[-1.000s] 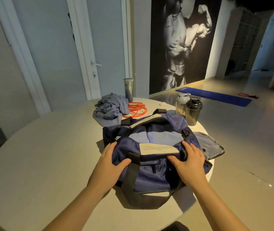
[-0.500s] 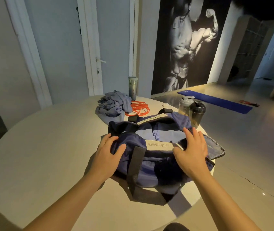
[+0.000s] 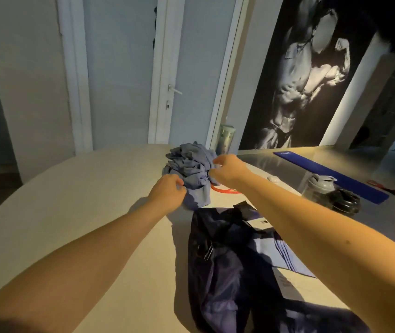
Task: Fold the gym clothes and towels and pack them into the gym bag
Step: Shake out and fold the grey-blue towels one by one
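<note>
Clothes [image 3: 191, 168] apparently against left hand [image 3: 167, 192], right hand [image 3: 228, 170]

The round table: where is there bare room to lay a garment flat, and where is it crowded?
Bare: the wide left side of the table, bordered by its edge, the crumpled clothes and the gym bag. Crowded: the far right, where the orange cord, clear shaker, dark shaker and bag sit close.

You are showing bare arms [image 3: 100, 246], left hand [image 3: 167, 193] and right hand [image 3: 228, 169] (tiny dot on the right arm).
</note>
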{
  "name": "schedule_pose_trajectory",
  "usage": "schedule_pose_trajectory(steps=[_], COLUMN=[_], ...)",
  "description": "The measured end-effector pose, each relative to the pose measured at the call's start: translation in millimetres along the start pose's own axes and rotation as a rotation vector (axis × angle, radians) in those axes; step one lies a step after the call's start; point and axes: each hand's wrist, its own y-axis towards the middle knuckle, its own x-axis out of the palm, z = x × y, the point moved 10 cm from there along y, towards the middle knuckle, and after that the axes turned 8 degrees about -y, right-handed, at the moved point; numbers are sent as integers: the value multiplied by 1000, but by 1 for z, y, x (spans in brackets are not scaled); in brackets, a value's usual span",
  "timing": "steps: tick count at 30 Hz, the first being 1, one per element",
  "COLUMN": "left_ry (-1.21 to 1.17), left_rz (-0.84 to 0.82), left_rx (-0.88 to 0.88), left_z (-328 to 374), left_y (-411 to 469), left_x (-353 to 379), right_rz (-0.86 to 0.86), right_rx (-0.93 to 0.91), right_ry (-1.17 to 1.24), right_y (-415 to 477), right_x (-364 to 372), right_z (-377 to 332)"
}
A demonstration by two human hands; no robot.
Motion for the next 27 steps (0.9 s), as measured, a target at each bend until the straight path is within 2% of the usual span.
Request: schedule_pose_trajectory(steps=[6, 10, 16, 19, 21, 24, 27], left_ry=[16, 42, 77, 20, -121, -339, -359], left_rz=[-11, 1, -55, 24, 84, 181, 217], left_rx=[-30, 24, 55, 71, 99, 118, 177], left_z=[-34, -53, -64, -49, -33, 2, 49], left_y=[101, 162, 204, 208, 215, 220, 213], left_x=[27, 50, 71, 48, 27, -8, -35], right_rz=[-108, -48, -71, 58, 161, 308, 407], right_rx=[-2, -24, -7, 62, 107, 89, 71], right_ry=[-403, -389, -391, -200, -31, 119, 278], right_y=[127, 191, 241, 250, 244, 235, 219], right_x=[58, 80, 107, 81, 53, 5, -32], right_z=[12, 23, 36, 44, 44, 30, 15])
